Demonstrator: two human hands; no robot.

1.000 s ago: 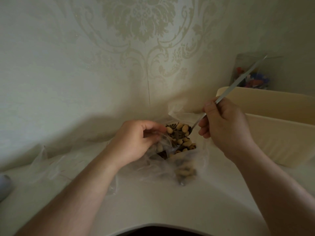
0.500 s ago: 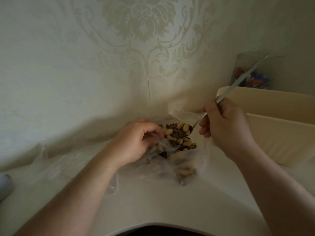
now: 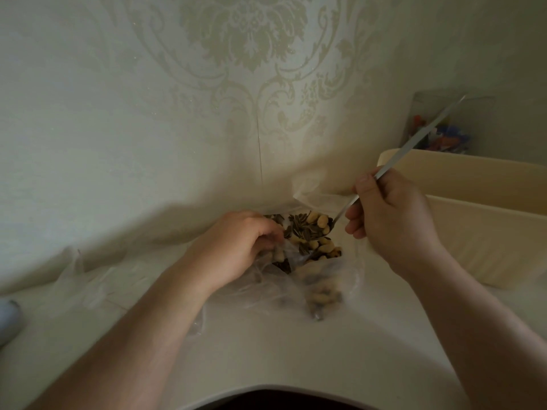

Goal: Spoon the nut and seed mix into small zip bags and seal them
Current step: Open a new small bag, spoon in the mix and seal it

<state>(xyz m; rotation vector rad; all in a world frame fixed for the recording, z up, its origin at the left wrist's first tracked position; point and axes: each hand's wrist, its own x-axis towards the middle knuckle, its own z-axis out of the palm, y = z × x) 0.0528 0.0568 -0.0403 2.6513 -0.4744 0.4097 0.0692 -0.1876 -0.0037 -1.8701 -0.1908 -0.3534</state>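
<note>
- My right hand (image 3: 393,220) grips a metal spoon (image 3: 405,149), its bowl heaped with nut and seed mix (image 3: 307,227).
- My left hand (image 3: 236,247) pinches the mouth of a small clear zip bag (image 3: 322,288) just beneath the spoon.
- The bag lies on a pale table (image 3: 281,359), nuts inside.
- A cream tub (image 3: 479,220) stands right.

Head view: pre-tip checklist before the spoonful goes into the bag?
1. Long metal spoon gripped by right hand: ok.
2. Spoon bowl loaded with peanut and sunflower seed mix: ok.
3. Left hand pinching small clear zip bag: ok.
4. Bag mouth open wide enough: cannot tell.
5. Spoon bowl over bag mouth: cannot tell, plastic layers overlap.
6. Cream plastic tub clear of right hand: ok.
</note>
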